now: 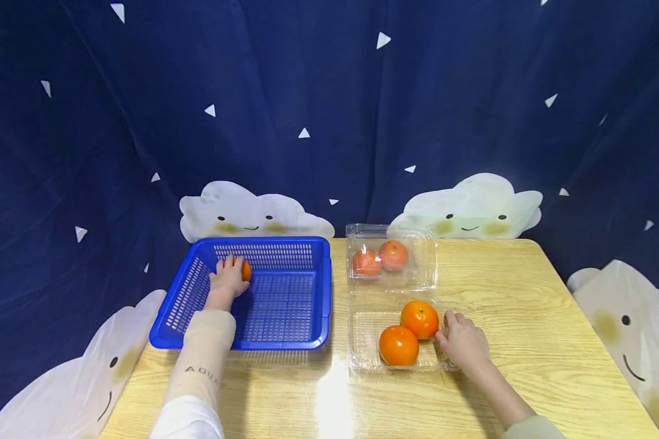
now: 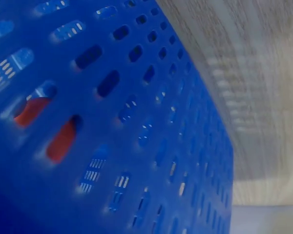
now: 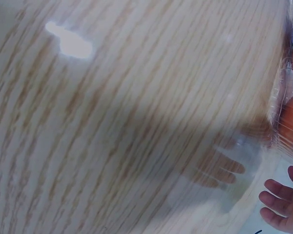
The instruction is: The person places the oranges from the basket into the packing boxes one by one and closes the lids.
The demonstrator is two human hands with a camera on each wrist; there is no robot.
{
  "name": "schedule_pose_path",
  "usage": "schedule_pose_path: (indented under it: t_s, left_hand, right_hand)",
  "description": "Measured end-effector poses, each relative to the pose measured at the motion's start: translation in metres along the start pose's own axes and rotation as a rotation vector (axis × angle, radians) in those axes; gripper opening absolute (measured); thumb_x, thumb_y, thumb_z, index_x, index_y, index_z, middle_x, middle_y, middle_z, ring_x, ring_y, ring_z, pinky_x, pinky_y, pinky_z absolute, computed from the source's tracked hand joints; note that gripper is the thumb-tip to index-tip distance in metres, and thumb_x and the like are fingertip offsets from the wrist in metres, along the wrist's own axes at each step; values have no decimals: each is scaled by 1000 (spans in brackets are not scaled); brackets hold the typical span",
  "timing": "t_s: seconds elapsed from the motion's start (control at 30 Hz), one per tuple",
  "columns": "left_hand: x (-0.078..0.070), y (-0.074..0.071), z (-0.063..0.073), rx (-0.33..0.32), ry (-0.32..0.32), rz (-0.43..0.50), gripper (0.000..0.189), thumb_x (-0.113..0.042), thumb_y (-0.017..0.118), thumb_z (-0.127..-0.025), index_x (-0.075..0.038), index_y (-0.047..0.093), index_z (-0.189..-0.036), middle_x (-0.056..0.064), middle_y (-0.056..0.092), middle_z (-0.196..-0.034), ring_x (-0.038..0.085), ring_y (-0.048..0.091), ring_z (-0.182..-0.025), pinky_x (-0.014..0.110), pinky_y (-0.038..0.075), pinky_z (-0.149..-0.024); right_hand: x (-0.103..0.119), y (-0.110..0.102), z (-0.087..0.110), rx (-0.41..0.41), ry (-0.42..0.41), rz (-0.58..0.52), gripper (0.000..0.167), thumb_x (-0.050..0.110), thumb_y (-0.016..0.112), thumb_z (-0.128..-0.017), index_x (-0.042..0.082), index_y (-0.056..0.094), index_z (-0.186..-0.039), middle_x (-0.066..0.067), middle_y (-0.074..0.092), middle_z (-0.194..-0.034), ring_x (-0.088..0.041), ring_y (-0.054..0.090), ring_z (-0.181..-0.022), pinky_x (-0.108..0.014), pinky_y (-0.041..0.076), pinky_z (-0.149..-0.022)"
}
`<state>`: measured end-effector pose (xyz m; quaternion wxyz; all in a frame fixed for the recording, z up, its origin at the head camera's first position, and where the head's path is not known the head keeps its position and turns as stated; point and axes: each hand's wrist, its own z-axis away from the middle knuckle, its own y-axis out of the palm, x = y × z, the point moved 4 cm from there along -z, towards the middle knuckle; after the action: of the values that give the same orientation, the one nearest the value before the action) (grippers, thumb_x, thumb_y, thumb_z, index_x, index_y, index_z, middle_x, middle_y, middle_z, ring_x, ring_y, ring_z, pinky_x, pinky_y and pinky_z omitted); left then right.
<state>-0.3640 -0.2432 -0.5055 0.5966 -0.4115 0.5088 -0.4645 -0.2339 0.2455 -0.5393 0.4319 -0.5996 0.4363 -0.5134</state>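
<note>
My left hand point(image 1: 227, 281) reaches into the blue plastic basket point(image 1: 324, 292) and grips an orange point(image 1: 246, 271) near its back left corner. Through the slots of the basket wall point(image 2: 151, 122), the left wrist view shows bits of orange-red fruit. At the right edge of a clear plastic clamshell box point(image 1: 362, 341), my right hand point(image 1: 464, 342) rests with loosely bent fingers. Right by its fingertips lies an orange point(image 1: 420, 319) in the box, with another orange point(image 1: 398, 346) touching it. In the right wrist view, the fingers point(image 3: 278, 202) are spread beside the box.
Behind the near half of the box stands its clear raised lid point(image 1: 425, 268). Two paler oranges, one left point(image 1: 367, 263) and one right point(image 1: 393, 255), show through the plastic. All stands on a wood-grain table point(image 1: 527, 317), with a dark blue curtain point(image 1: 329, 91) behind.
</note>
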Motion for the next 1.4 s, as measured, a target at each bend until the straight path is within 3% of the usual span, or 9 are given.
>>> schedule_pose_path:
  t_s: [0.57,1.4]
  left_hand:
    - [7,8,-1,-16,-63,132,70,-14,64,-80,-6,27,-139,26,16,-138,54,26,-116,63,37,-86]
    - [8,7,1,-76,-43,124,68,-14,68,-80,-7,31,-136,30,21,-135,55,32,-111,61,42,-81]
  right_hand:
    - [-1,2,0,18,5,1,26,24,62,-80,3,50,-91,-11,53,-83,-27,51,-68,-41,44,-54]
    - [-1,1,0,13,10,-1,26,24,62,-79,4,49,-89,-10,52,-82,-26,51,-68,-42,44,-56]
